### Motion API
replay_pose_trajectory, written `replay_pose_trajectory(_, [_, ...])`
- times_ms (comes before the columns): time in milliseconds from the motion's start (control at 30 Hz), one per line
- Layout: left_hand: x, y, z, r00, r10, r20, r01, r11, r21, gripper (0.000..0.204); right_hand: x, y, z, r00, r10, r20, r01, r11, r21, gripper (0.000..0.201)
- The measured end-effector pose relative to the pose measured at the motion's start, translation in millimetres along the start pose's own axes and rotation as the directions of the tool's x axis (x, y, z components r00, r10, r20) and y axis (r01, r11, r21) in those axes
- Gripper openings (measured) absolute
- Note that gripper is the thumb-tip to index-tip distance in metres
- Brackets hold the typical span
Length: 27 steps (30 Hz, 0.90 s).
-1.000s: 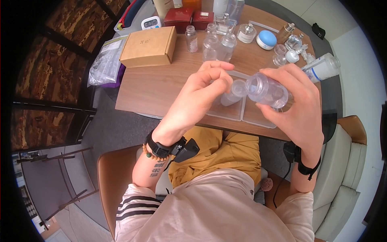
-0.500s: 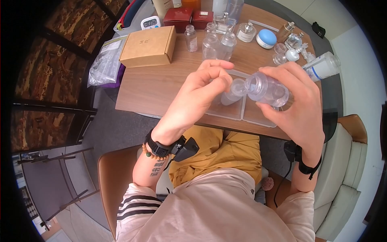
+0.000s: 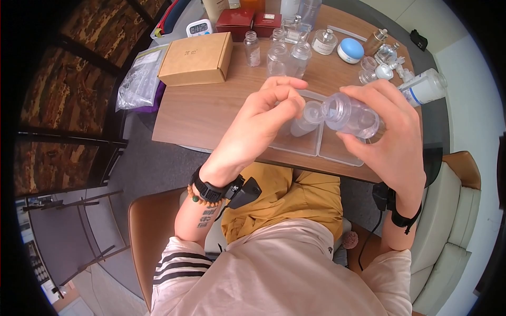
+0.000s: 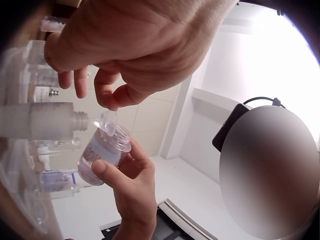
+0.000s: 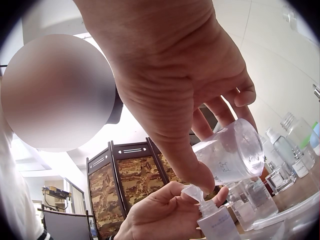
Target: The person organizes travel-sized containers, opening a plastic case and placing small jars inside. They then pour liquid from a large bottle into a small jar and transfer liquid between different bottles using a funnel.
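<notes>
My right hand (image 3: 392, 131) grips a clear wide bottle (image 3: 357, 120), uncapped and tilted, its mouth right at the rim of a small clear funnel (image 3: 313, 111). That funnel sits in the threaded neck of a frosted bottle (image 4: 47, 120), which stands upright inside a clear divided tray (image 3: 318, 143). My left hand (image 3: 258, 118) pinches the funnel's rim between thumb and finger, as the left wrist view shows. In the right wrist view, some clear liquid gathers near the base of the tilted bottle (image 5: 227, 155).
Behind the hands stand several open clear bottles (image 3: 278, 60), perfume bottles (image 3: 323, 42) and a blue-lidded jar (image 3: 350, 50). A cardboard box (image 3: 194, 59) and a white timer (image 3: 199, 28) are at the back left. A labelled clear bottle (image 3: 423, 88) lies by the right edge.
</notes>
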<state>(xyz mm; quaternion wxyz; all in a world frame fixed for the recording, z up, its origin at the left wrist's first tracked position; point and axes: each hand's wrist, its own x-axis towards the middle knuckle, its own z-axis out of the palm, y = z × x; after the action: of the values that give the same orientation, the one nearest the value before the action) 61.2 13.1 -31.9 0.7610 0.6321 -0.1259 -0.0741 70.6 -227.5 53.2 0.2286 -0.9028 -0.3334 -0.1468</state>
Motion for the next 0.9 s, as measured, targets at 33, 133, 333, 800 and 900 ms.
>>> replay_pose_trajectory(33, [-0.3,-1.1,-0.6,1.0,-0.001,-0.003,0.001,1.0,-0.003,0.022,0.2,-0.4,0.0,1.0,0.005,0.004,-0.005,1.0,-0.004,0.054])
replay_pose_trajectory(133, [-1.6,-2.5,-1.2,1.0,-0.008,-0.007,0.008,1.0,-0.006,0.021,0.1,-0.2,0.0,1.0,0.001,0.014,-0.001,1.0,0.001,0.054])
replay_pose_trajectory(333, [-2.5,-1.0,-0.4,1.0,-0.027,-0.009,0.027,1.0,-0.011,0.022,-1.1,-0.5,1.8,1.0,-0.004,0.0,0.004,0.999,0.044,0.049])
replay_pose_trajectory(800, [-0.6,0.9,2.2,1.0,-0.02,-0.004,0.02,0.999,-0.027,0.022,0.4,-0.2,-2.0,1.0,-0.01,0.001,0.01,1.0,0.003,0.054])
replay_pose_trajectory(900, [0.0,2.0,3.5,1.0,-0.004,-0.008,0.004,1.0,-0.007,0.022,0.4,-0.2,-3.0,1.0,-0.01,-0.001,0.01,1.0,0.005,0.054])
